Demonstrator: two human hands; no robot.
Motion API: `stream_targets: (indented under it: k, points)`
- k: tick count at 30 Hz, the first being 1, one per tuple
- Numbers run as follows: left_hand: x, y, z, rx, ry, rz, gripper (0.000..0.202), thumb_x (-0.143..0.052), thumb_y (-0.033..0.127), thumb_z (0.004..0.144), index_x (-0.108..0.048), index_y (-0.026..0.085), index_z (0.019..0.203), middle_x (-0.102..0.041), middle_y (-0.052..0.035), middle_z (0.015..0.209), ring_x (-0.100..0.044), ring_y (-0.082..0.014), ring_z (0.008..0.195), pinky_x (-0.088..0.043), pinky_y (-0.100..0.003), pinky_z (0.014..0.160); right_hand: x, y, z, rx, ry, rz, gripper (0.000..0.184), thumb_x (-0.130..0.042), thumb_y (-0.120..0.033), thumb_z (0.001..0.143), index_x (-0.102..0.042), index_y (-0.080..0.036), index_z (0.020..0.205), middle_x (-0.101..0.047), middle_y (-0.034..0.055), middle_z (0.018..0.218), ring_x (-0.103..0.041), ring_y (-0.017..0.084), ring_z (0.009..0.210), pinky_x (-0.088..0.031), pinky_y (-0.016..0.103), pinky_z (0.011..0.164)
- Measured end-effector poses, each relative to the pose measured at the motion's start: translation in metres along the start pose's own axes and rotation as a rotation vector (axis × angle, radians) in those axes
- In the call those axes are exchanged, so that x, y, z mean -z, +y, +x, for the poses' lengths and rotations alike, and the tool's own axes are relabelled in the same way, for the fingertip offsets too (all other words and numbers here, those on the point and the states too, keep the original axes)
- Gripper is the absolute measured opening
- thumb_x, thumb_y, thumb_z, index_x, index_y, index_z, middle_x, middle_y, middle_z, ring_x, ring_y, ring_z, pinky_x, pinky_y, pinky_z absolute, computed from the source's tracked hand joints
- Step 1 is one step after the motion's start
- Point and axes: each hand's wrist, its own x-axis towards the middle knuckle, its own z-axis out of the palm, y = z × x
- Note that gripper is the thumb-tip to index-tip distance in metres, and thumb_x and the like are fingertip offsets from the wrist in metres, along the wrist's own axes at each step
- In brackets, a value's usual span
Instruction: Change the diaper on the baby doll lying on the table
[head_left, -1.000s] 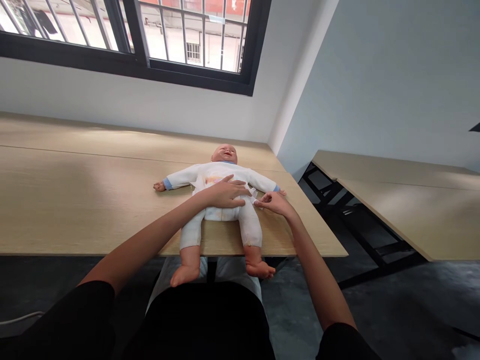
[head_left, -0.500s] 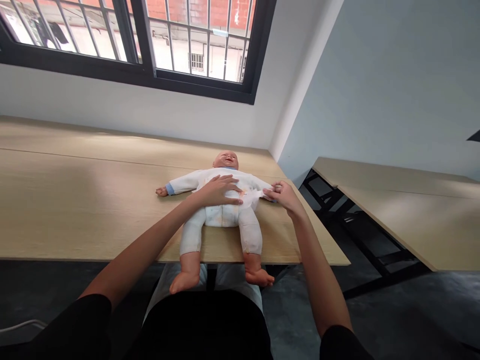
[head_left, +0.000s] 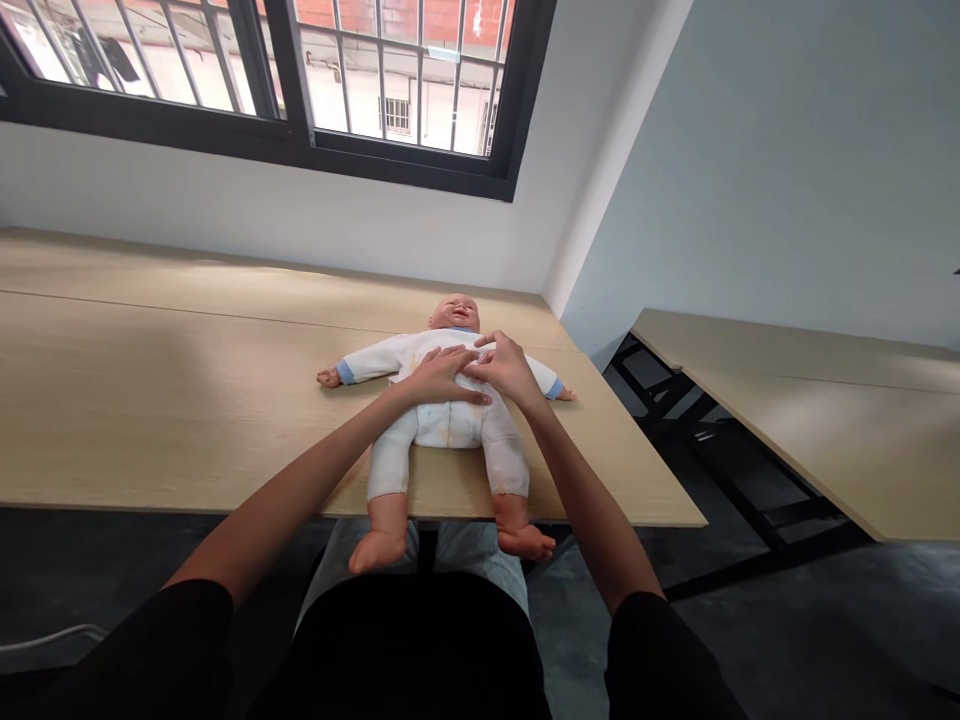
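Note:
A baby doll (head_left: 456,312) in white clothes with blue cuffs lies face up on the table, legs hanging over the near edge. Around its hips is a white diaper (head_left: 448,428), marked with a line down the front. My left hand (head_left: 442,378) lies flat on the doll's belly over the diaper's upper front, fingers spread. Beside it, my right hand (head_left: 504,368) is above the belly with thumb and fingers drawn together at the diaper's side flap. My own fingers largely hide the flap.
The light wooden table (head_left: 187,400) runs along the wall below a barred window (head_left: 397,90). A second table (head_left: 810,400) stands to the right, across a gap with dark metal legs. A pale cable (head_left: 60,633) shows at lower left.
My right hand has moved left, from beside the doll's hip to over its belly, bringing the stretched diaper flap inward. The doll's arm on that side is uncovered. My left hand stays put.

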Motion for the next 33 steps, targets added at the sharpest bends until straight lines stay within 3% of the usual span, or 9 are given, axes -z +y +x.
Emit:
stream_targets:
  k: [4,8,13,15,19,22,28,30,33]
  points:
    - [-0.002,0.001,0.002,0.001,0.037,-0.079,0.073,-0.07,0.062,0.07,-0.053,0.023,0.13,-0.068,-0.0075,0.119,-0.056,-0.0337,0.12,-0.033,-0.053,0.11,-0.012,0.004,-0.001,-0.047,-0.073,0.093,0.039,-0.068,-0.012,0.076,-0.053,-0.016,0.113,-0.068,-0.0021,0.068,-0.069,0.02,0.072,-0.05,0.025,0.062]
    - [0.003,-0.008,-0.004,-0.015,0.084,-0.269,0.08,-0.073,0.055,0.07,-0.048,0.02,0.137,-0.067,-0.0094,0.122,-0.061,-0.0301,0.114,-0.044,-0.045,0.102,-0.009,0.0,-0.006,-0.08,-0.124,0.157,0.034,-0.052,-0.009,0.089,-0.052,-0.016,0.121,-0.073,0.0024,0.08,-0.071,0.019,0.076,-0.054,0.027,0.068]
    - [0.028,-0.027,-0.027,-0.04,0.27,-0.488,0.045,-0.07,0.055,0.078,-0.066,0.021,0.106,-0.067,-0.0082,0.124,-0.058,-0.0257,0.12,-0.043,-0.043,0.107,0.016,0.0,-0.009,-0.043,-0.132,0.339,0.032,-0.052,-0.009,0.09,-0.051,-0.014,0.122,-0.075,0.0066,0.092,-0.071,0.016,0.085,-0.054,0.028,0.081]
    - [0.036,-0.034,-0.035,-0.013,0.347,-0.532,0.039,-0.069,0.055,0.079,-0.069,0.02,0.096,-0.071,-0.008,0.113,-0.063,-0.0245,0.111,-0.047,-0.042,0.102,0.02,0.002,-0.009,0.026,-0.12,0.319,0.034,-0.053,-0.008,0.087,-0.053,-0.014,0.121,-0.075,0.0065,0.093,-0.07,0.016,0.088,-0.053,0.028,0.081]
    - [0.042,-0.045,-0.043,0.069,0.431,-0.549,0.038,-0.069,0.054,0.078,-0.07,0.018,0.085,-0.072,-0.0052,0.091,-0.066,-0.0188,0.082,-0.053,-0.033,0.078,0.01,0.007,-0.01,0.139,-0.259,0.187,0.037,-0.054,-0.005,0.081,-0.057,-0.015,0.116,-0.075,0.0039,0.089,-0.069,0.018,0.094,-0.051,0.029,0.084]
    - [0.047,-0.058,-0.05,0.155,0.346,-0.55,0.035,-0.07,0.051,0.076,-0.067,0.016,0.08,-0.066,-0.0021,0.074,-0.059,-0.014,0.063,-0.047,-0.025,0.059,0.002,0.011,-0.01,0.222,-0.273,0.076,0.036,-0.053,-0.002,0.077,-0.063,-0.016,0.108,-0.074,0.0028,0.087,-0.069,0.018,0.092,-0.051,0.03,0.085]
    - [0.052,-0.09,-0.07,0.314,-0.101,-0.472,0.028,-0.072,0.038,0.064,-0.066,0.017,0.08,-0.064,-0.0021,0.07,-0.052,-0.0127,0.055,-0.038,-0.023,0.049,0.007,0.024,0.003,0.265,-0.382,0.25,0.035,-0.073,-0.021,0.074,-0.065,-0.017,0.109,-0.073,0.0047,0.09,-0.068,0.02,0.09,-0.052,0.03,0.079]
    - [0.044,-0.092,-0.07,0.296,-0.134,-0.414,0.025,-0.071,0.036,0.061,-0.063,0.017,0.075,-0.06,-0.0002,0.066,-0.049,-0.0132,0.055,-0.037,-0.023,0.051,0.004,0.028,0.007,0.243,-0.339,0.288,0.037,-0.075,-0.03,0.076,-0.065,-0.017,0.109,-0.071,0.0047,0.088,-0.066,0.019,0.085,-0.051,0.03,0.075]
    - [0.03,-0.088,-0.063,0.259,-0.066,-0.346,0.016,-0.065,0.03,0.059,-0.054,0.019,0.063,-0.053,0.0017,0.061,-0.047,-0.014,0.059,-0.036,-0.024,0.056,-0.005,0.033,0.008,0.248,-0.249,0.264,0.034,-0.071,-0.038,0.079,-0.067,-0.016,0.105,-0.067,0.003,0.081,-0.061,0.016,0.074,-0.048,0.028,0.068]
